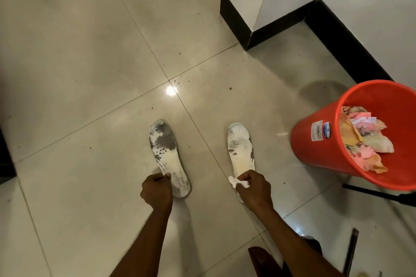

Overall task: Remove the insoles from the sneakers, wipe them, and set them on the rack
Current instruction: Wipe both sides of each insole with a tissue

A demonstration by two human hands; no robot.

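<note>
Two worn white insoles with grey patches are held out over the tiled floor, toes pointing away from me. My left hand (157, 190) grips the heel end of the left insole (166, 153). My right hand (253, 186) pinches the heel of the right insole (240, 148) together with a small crumpled white wipe (235, 181). The sneakers and the rack are out of view.
An orange plastic bin (319, 141) holding crumpled paper and wrappers stands at the right, close to the right insole. A white wall corner with a black skirting (270, 29) juts out at the upper right. Beige floor tiles (90, 51), speckled with dirt, fill the left and centre.
</note>
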